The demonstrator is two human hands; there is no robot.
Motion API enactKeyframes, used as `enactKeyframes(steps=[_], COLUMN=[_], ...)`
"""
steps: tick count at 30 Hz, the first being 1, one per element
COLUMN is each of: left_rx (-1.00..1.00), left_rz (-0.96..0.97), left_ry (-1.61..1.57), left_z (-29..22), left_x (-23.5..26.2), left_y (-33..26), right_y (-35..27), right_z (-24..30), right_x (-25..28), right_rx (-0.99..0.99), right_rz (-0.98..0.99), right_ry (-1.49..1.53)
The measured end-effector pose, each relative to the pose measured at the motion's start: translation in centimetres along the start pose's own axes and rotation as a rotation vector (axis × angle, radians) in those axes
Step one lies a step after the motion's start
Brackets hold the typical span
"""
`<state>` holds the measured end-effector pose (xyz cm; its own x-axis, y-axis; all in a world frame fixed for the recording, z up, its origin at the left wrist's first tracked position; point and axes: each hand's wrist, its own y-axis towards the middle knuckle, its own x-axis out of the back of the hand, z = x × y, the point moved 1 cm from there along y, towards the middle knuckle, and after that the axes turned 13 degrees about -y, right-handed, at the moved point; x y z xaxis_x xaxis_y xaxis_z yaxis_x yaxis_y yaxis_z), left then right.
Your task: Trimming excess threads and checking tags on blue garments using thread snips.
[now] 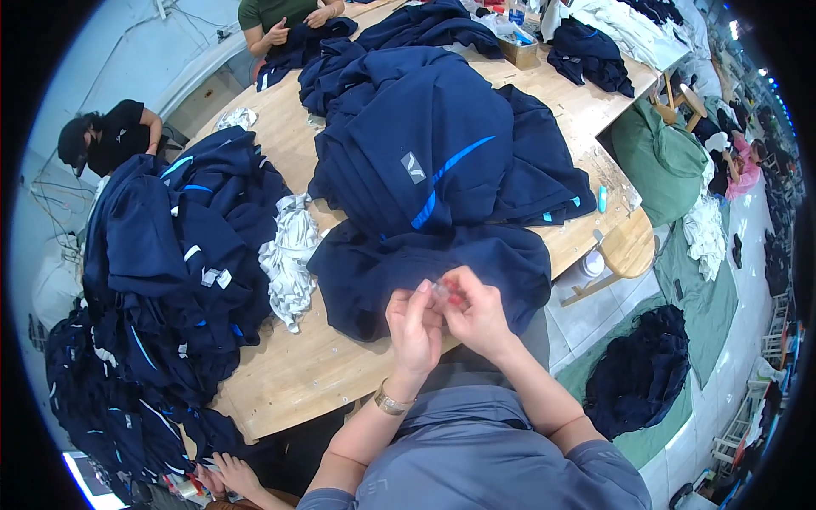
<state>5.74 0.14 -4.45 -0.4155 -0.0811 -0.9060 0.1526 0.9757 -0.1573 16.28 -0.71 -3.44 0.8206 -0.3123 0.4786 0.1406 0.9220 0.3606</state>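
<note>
My left hand [414, 330] and my right hand [478, 316] meet at the near edge of the table, fingers pinched together. Between the fingertips is a small, partly red, partly clear thing [444, 292], too blurred to name. Just beneath both hands lies a dark navy garment [374, 276], spread at the table's near edge. Beyond it rises a large heap of navy garments [365, 119] with bright blue stripes and a grey patch.
Navy garments pile on the left [144, 246], beside crumpled white cloth [291, 255]. A wooden stool [629, 246] and a white container [585, 269] stand right of the table [297, 378]. A dark bundle [637, 370] lies on green sheeting. Co-workers sit far left and across; another's hands [234, 478] show lower left.
</note>
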Motion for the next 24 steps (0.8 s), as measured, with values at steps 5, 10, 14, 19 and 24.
enactKeyframes(steps=[5,10,14,19,24], left_rx=[-0.036,-0.078,-0.12,-0.32,-0.151], left_rz=[-0.047,-0.11,-0.015,-0.055,0.025], left_ry=[0.069,0.055,0.136,0.421,0.157], left_z=[-0.4,-0.6,-0.1,0.3,0.2], left_x=[0.2,-0.7,1.2,1.4,1.3], left_y=[0.6,1.0,0.4,0.0,0.4], right_y=[0.3,-0.2,0.0,0.1,-0.3], right_z=[0.7,0.1,0.1,1.0,-0.3], right_x=[0.9,1.6,0.2,0.3,0.1], right_rx=[-0.116,-0.333,-0.254,-0.174,-0.369], right_rz=[0.167,0.136,0.128,0.124,0.181], right_ry=[0.235,0.842,0.206,0.061,0.576])
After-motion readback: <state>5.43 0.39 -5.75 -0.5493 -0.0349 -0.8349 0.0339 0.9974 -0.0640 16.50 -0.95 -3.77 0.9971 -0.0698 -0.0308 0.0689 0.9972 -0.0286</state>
